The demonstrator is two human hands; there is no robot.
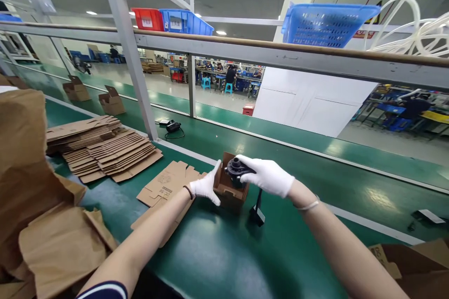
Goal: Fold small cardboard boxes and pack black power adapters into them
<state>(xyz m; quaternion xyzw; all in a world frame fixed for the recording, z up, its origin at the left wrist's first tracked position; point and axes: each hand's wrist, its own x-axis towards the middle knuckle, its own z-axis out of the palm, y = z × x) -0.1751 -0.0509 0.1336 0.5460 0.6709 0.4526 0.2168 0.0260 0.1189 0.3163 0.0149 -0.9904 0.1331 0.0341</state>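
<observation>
My right hand [268,175], in a white glove, grips a black round device [235,168] by its side. The device is at the mouth of a small open cardboard box [231,200], partly inside it. From below my right hand a black cable runs down to a black block with a pale label [257,215]. My left hand [207,186], gloved too, is at the box's left side with thumb and fingers spread; whether it touches the box I cannot tell. Under my left forearm lies a flattened carton [164,183] with printing on it.
Stacked flat cartons [115,149] and brown wrapping paper [63,243] lie to the left. A black device with a cable [173,126] sits on the green conveyor belt [280,154] behind a metal post [131,56]. An open carton [414,266] is at lower right.
</observation>
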